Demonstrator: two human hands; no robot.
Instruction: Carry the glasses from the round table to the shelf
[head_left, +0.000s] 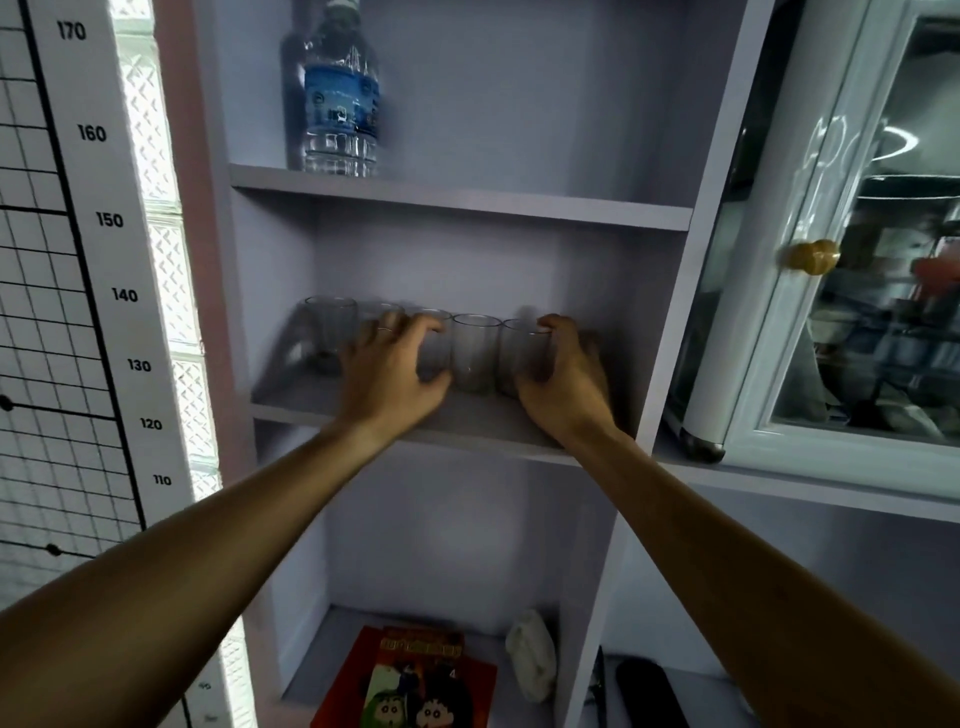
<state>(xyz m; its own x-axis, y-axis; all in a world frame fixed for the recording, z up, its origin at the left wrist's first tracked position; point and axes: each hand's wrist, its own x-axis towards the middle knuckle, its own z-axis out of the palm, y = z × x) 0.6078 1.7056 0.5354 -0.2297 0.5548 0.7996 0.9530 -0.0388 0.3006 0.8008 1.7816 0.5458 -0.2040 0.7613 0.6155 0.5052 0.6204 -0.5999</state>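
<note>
Several clear glasses stand in a row on the middle shelf (332, 400) of a pale lilac shelf unit. My left hand (392, 369) wraps around a glass (434, 338) left of centre, partly hiding another behind its fingers. My right hand (563, 374) grips the rightmost glass (522, 353) from its right side. One free glass (475, 351) stands between my hands, and another free glass (330, 330) stands at the far left. The round table is out of view.
A water bottle (340, 98) stands on the shelf above. A comic book (415, 680) and a white bundle (530, 654) lie on the lower shelf. A glass-door cabinet with a gold knob (810, 257) is on the right; a height chart (93, 260) is on the left.
</note>
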